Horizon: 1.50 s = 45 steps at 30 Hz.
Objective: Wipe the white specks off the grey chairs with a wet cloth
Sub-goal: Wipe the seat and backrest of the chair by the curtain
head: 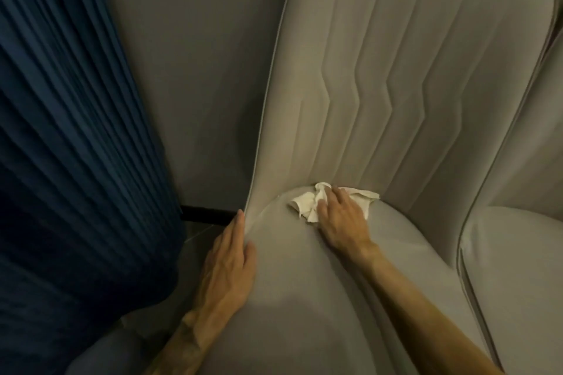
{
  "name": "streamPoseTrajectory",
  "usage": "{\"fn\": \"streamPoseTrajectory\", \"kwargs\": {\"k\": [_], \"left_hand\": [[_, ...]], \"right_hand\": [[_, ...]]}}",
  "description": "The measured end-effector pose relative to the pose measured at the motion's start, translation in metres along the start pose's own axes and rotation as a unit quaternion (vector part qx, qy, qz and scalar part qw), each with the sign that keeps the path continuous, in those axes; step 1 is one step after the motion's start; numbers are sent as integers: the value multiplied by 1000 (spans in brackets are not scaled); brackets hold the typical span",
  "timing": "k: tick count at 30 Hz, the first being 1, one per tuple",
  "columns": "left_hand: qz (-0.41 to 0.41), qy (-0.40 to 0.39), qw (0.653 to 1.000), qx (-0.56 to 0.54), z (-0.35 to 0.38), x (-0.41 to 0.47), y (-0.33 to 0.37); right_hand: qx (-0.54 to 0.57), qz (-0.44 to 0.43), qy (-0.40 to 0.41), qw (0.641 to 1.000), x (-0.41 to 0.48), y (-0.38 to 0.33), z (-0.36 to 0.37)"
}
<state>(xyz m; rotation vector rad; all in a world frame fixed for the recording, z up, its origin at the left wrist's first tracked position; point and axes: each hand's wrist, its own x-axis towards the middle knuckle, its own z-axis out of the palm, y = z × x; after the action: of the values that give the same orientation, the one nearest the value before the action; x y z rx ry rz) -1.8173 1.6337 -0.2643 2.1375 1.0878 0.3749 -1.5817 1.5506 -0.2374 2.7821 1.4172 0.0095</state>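
Note:
A grey upholstered chair (396,85) with stitched zigzag lines on its backrest fills the middle of the view. My right hand (341,219) presses a crumpled white cloth (307,202) into the crease where the seat meets the backrest. My left hand (228,265) lies flat against the left edge of the seat, fingers extended and holding the chair's side. I cannot make out any white specks in this dim light.
A dark blue pleated curtain (70,146) hangs at the left. A grey wall (189,70) stands behind the chair, with a black skirting strip (207,215) at its foot. A second grey chair (518,268) sits close on the right.

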Motion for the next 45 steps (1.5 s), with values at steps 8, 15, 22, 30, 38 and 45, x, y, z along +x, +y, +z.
{"fn": "streamPoseTrajectory", "kwargs": {"k": [8,15,22,30,38,45], "left_hand": [[-7,11,999,30,3,-3,-5],[0,17,999,42,1,-5,-6],[-37,-13,996,76,-10,-36,-19],[-127,19,992,8,-7,-79,-31],[-122,52,989,66,-6,-82,-26],[-125,48,985,106,-5,-84,-25]], "right_hand": [[65,-103,-15,992,-16,-53,2],[93,7,10,996,-15,-86,0],[104,-25,-12,994,-9,-16,-9],[111,-153,-14,982,-47,-98,6],[135,-2,15,991,-7,-45,-6],[181,-116,12,977,-64,-111,2]]}}
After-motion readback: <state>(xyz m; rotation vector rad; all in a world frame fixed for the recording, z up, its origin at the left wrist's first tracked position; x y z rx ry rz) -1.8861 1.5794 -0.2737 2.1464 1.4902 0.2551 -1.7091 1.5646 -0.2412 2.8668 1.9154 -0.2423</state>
